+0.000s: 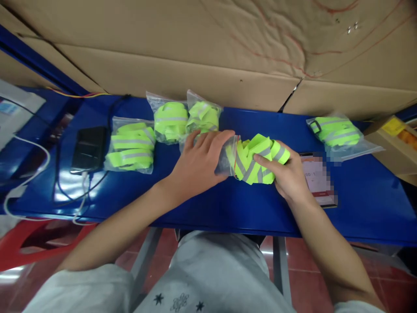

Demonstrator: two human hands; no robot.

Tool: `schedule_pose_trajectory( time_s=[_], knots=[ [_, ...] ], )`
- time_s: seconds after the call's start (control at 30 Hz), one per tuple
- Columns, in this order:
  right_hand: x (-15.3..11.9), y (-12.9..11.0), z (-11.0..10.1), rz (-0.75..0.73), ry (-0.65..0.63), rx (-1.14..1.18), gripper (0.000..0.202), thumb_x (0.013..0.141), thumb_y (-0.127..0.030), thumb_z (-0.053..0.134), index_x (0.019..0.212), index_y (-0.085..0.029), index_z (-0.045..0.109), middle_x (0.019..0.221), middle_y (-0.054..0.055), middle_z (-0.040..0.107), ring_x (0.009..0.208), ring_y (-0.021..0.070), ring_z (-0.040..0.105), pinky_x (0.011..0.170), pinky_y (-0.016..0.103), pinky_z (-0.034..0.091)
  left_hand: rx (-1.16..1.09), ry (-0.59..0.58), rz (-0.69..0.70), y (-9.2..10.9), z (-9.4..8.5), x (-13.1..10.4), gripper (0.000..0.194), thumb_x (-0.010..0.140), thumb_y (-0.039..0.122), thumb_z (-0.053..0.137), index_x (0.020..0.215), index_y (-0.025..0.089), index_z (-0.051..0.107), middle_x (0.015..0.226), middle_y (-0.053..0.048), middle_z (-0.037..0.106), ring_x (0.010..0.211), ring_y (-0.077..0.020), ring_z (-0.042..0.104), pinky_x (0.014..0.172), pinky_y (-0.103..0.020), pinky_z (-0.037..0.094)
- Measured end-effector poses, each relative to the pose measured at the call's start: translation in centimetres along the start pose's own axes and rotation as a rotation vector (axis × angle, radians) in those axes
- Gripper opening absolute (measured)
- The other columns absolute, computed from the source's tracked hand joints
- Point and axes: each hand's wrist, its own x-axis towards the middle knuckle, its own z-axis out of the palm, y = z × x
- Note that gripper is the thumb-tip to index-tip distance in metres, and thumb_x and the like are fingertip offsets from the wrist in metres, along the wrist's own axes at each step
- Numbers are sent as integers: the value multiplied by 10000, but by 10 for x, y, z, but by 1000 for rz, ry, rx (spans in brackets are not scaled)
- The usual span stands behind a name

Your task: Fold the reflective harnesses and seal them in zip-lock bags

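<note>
My right hand is closed round a folded bundle of neon-yellow reflective strap with grey stripes, the thumb pressing on top. My left hand grips a clear zip bag whose mouth, edged with a red line, meets the left end of the bundle. Part of the strap appears to be inside that mouth. The left fingers hide much of the bag. Just beyond my left hand lie two filled bags of the same strap, one at the left and one behind my fingers.
Another filled bag lies left, and one with a black buckle at right. A phone-like screen lies beside my right wrist. A black box with cables sits left on the blue table. Cardboard lines the back.
</note>
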Motion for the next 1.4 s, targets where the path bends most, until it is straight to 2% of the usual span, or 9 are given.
schedule_pose_trajectory(
  time_s=[0.1,0.2,0.47,0.63,0.9,1.03,1.1,1.2,1.4],
  knots=[
    [1,5,1,-82,25,-123,363,712,-371,966,999,-259,774,929,-23,771,826,196,724,766,351,612,25,-124,23,6,0,-4,1049,826,589,847,1614,154,308,1523,-209,590,1384,-403,590,1237,-599,364],
    [3,11,3,-197,31,-161,420,764,-397,935,1122,-295,740,1053,-22,764,913,201,729,832,369,623,26,-128,32,6,-1,-6,994,851,710,761,1595,172,381,1496,-203,603,1382,-400,588,1245,-597,355],
    [-2,10,5,-514,-95,-356,476,896,-483,831,1324,-329,690,1340,22,719,1280,273,681,1133,471,573,-67,-125,47,9,3,-9,985,898,728,689,1606,128,358,1523,-225,580,1395,-378,598,1150,-503,502],
    [-6,10,6,-551,-204,-454,515,955,-474,758,1443,-338,661,1570,47,594,1544,323,475,1284,563,425,-117,-142,37,11,17,-13,1127,843,794,703,1661,161,255,1554,-234,540,1410,-386,588,1098,-505,550],
    [-4,23,9,-400,-181,-174,210,872,-130,646,968,-259,782,1024,4,757,977,193,722,881,366,601,-247,-197,129,0,15,-11,1163,754,706,855,1616,129,330,1512,-217,579,1385,-356,615,1116,-475,556],
    [-3,28,8,-295,-279,-93,136,952,-297,647,1026,-265,757,1030,4,721,915,176,692,777,328,569,-258,-96,241,-5,14,-11,1035,838,719,772,1585,119,380,1485,-214,605,1381,-332,619,1133,-440,537],
    [-5,29,11,-369,-316,-149,285,986,-520,651,1102,-274,735,1098,29,702,1008,207,684,873,378,583,-165,-24,283,-6,19,-13,957,907,710,697,1578,98,396,1459,-224,624,1350,-342,634,1092,-444,544],
    [-10,27,18,-557,-220,-324,547,829,-734,773,1136,-285,708,1201,63,637,1177,271,631,1045,478,551,-54,5,316,-5,26,-16,932,962,714,604,1586,56,390,1410,-234,656,1282,-353,663,1017,-446,549],
    [-16,22,25,-618,-60,-427,268,905,-219,751,1154,-271,667,1184,45,660,1186,239,637,1047,474,536,-68,-20,232,-2,30,-19,938,969,753,556,1604,84,387,1397,-203,677,1258,-315,680,1000,-402,540]
  ],
)
